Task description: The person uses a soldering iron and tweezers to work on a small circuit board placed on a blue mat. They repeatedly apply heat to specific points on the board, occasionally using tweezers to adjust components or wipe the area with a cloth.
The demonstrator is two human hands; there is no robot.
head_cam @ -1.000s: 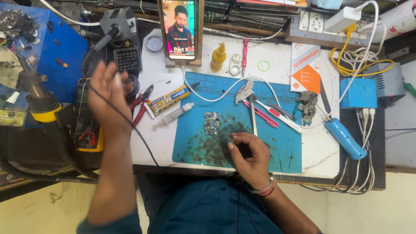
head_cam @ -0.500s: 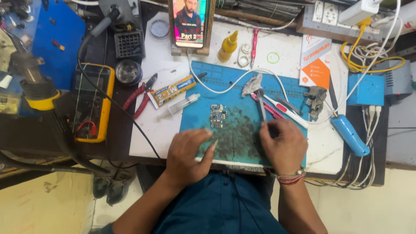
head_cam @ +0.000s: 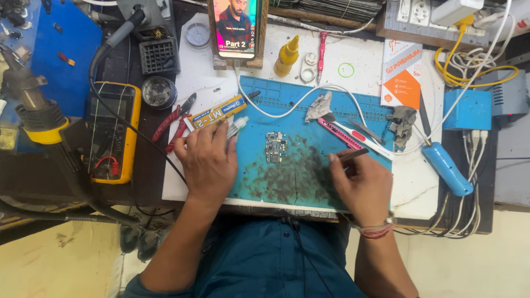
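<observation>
A small circuit board [head_cam: 275,147] lies near the middle of a blue work mat [head_cam: 287,187] smeared with dark residue. My left hand [head_cam: 207,160] rests on the mat's left edge, its fingers closed over a clear syringe [head_cam: 238,126] whose tip sticks out between them. A yellow glue tube [head_cam: 216,112] lies just beyond those fingers. To the right of the board, my right hand [head_cam: 361,185] pinches thin dark tweezers [head_cam: 353,154], which point right and slightly up, away from the board.
A phone in a wooden stand [head_cam: 236,27] stands at the back, with a yellow bottle [head_cam: 287,55] beside it. A yellow multimeter [head_cam: 113,132] and red pliers [head_cam: 174,124] lie on the left. A pink utility knife [head_cam: 345,135], a blue handheld tool [head_cam: 447,168] and cables are on the right.
My left hand came from the multimeter area down to the mat, then up left onto the syringe. My right hand shifted right and now holds tweezers.
</observation>
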